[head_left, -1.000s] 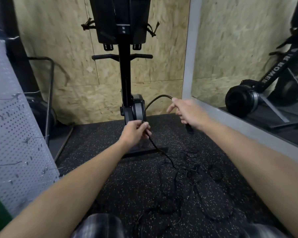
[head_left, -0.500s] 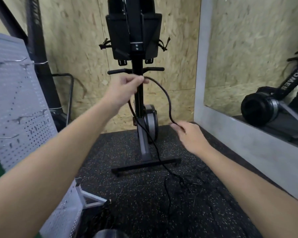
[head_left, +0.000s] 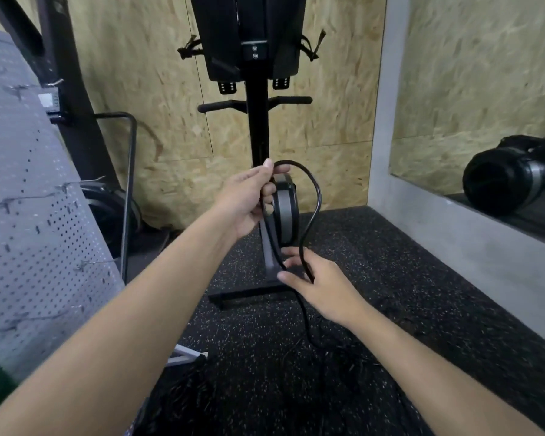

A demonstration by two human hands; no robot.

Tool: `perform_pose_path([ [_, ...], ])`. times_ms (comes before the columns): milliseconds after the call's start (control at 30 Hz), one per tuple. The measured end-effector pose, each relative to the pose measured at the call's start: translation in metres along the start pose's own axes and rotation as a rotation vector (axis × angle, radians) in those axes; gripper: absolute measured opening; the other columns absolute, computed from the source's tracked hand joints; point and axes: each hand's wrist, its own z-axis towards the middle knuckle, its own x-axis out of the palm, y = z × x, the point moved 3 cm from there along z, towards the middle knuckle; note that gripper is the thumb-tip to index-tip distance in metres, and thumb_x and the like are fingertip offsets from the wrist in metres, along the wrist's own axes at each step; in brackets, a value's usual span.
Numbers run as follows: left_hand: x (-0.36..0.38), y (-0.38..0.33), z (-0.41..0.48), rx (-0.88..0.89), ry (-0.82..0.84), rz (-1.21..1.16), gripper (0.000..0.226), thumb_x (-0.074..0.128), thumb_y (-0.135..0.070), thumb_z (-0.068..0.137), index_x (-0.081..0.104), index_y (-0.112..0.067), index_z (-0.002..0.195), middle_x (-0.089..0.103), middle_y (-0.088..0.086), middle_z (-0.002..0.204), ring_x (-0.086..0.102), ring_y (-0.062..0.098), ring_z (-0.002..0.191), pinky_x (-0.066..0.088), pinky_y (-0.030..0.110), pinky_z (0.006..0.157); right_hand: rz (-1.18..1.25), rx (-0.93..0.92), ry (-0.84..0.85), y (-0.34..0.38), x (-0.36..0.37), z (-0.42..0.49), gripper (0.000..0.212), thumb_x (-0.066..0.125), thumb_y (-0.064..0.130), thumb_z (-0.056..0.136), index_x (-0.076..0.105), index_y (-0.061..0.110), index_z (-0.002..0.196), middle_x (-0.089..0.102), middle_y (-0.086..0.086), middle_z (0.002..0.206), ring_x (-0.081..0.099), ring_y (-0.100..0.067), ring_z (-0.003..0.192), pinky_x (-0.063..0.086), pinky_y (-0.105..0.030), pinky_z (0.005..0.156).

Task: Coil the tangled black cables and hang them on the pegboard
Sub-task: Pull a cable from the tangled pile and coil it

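A black cable [head_left: 316,196] forms one loop in the air in front of me. My left hand [head_left: 249,199] grips the top of that loop between thumb and curled fingers. Lower down, my right hand [head_left: 321,284] holds the bottom of the loop, where the cable runs across its fingers. From there the cable drops to a tangle of black cables [head_left: 328,357] on the dark speckled floor. The grey perforated pegboard [head_left: 38,221] leans at the left, with several hooks on it.
An upright black exercise machine [head_left: 255,127] on a T-shaped base stands straight ahead against the chipboard wall. A mirror in a grey frame [head_left: 422,221] runs along the right. A black metal rack stands behind the pegboard, whose white foot [head_left: 183,358] pokes onto the floor.
My left hand has come down from chest height with the cable's top. My right hand has taken hold of the lower part, closing one loop between both hands.
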Motion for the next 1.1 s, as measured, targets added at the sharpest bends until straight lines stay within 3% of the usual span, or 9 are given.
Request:
perform_pose_path([
  [67, -0.001, 0.025, 0.013, -0.020, -0.032, -0.049, 0.030, 0.055, -0.036, 0.107, 0.077, -0.015, 0.108, 0.042, -0.007, 0.061, 0.035, 0.008, 0.057, 0.031, 0.018, 0.047, 0.019, 0.033, 0.009, -0.017, 0.006, 0.003, 0.029, 0.066, 0.044, 0.099, 0.062, 0.031, 0.125, 0.073, 0.013, 0.101, 0.065, 0.008, 0.094, 0.048, -0.016, 0.085],
  [133, -0.003, 0.050, 0.026, -0.015, -0.078, -0.074, 0.031, 0.054, -0.035, 0.108, 0.076, -0.013, 0.109, 0.042, -0.007, 0.063, 0.035, 0.007, 0.057, 0.030, 0.019, 0.046, -0.002, 0.044, 0.029, -0.033, 0.012, 0.006, 0.013, 0.062, 0.041, 0.103, 0.064, 0.028, 0.102, 0.074, 0.008, 0.083, 0.065, 0.003, 0.078, 0.047, -0.018, 0.075],
  [200, -0.009, 0.074, 0.038, -0.002, -0.165, -0.051, 0.033, 0.053, -0.034, 0.109, 0.076, -0.010, 0.109, 0.043, -0.008, 0.062, 0.035, 0.007, 0.053, 0.030, 0.020, 0.047, -0.055, 0.033, 0.057, -0.050, 0.016, 0.011, 0.029, 0.056, 0.044, 0.105, 0.063, 0.022, 0.088, 0.069, 0.003, 0.078, 0.063, -0.006, 0.070, 0.048, -0.028, 0.068],
  [267, -0.019, 0.096, 0.046, 0.029, -0.244, 0.081, 0.034, 0.052, -0.034, 0.110, 0.077, -0.012, 0.107, 0.044, -0.008, 0.062, 0.036, 0.008, 0.052, 0.030, 0.023, 0.050, -0.118, 0.049, 0.096, -0.067, 0.017, 0.014, 0.034, 0.053, 0.047, 0.106, 0.066, 0.020, 0.088, 0.068, 0.004, 0.078, 0.063, -0.008, 0.070, 0.049, -0.035, 0.068],
  [467, -0.041, 0.158, 0.044, 0.148, -0.365, 0.382, 0.034, 0.042, -0.032, 0.113, 0.070, -0.016, 0.100, 0.055, -0.009, 0.062, 0.044, 0.011, 0.048, 0.035, 0.033, 0.047, -0.165, 0.096, 0.275, -0.098, 0.020, 0.019, 0.023, 0.058, 0.047, 0.103, 0.066, 0.026, 0.097, 0.073, 0.007, 0.076, 0.064, 0.001, 0.067, 0.045, -0.018, 0.063],
  [567, -0.039, 0.185, 0.031, 0.082, -0.459, 0.255, 0.032, 0.035, -0.030, 0.114, 0.059, -0.016, 0.099, 0.053, 0.000, 0.071, 0.041, 0.010, 0.048, 0.034, 0.028, 0.045, -0.160, 0.090, 0.374, -0.101, 0.038, 0.020, 0.026, 0.061, 0.048, 0.101, 0.065, 0.023, 0.098, 0.074, 0.008, 0.078, 0.064, 0.002, 0.068, 0.045, -0.015, 0.063],
  [667, -0.039, 0.200, 0.030, -0.051, -0.548, 0.018, 0.029, 0.029, -0.028, 0.115, 0.050, -0.016, 0.098, 0.052, 0.001, 0.074, 0.038, 0.008, 0.045, 0.031, 0.026, 0.042, -0.178, 0.107, 0.410, -0.107, 0.051, 0.021, 0.043, 0.057, 0.053, 0.101, 0.058, 0.015, 0.082, 0.064, 0.005, 0.070, 0.055, -0.004, 0.059, 0.043, -0.027, 0.060],
  [833, -0.030, 0.221, 0.027, -0.138, -0.495, 0.001, 0.022, 0.029, -0.022, 0.113, 0.046, -0.017, 0.100, 0.057, 0.002, 0.083, 0.047, 0.009, 0.051, 0.038, 0.027, 0.047, -0.343, 0.129, 0.386, -0.114, 0.045, 0.018, 0.067, 0.039, 0.073, 0.098, 0.049, 0.013, 0.071, 0.053, -0.002, 0.063, 0.049, -0.015, 0.054, 0.046, -0.037, 0.061],
  [1100, 0.002, 0.225, 0.014, -0.242, -0.274, 0.060, 0.035, 0.029, -0.046, 0.113, 0.043, -0.015, 0.117, 0.062, -0.001, 0.096, 0.062, 0.007, 0.066, 0.051, 0.026, 0.063, -0.326, 0.135, 0.343, -0.108, 0.037, 0.003, 0.033, 0.043, 0.051, 0.108, 0.055, 0.028, 0.087, 0.059, 0.010, 0.062, 0.051, -0.002, 0.051, 0.040, -0.030, 0.058],
])
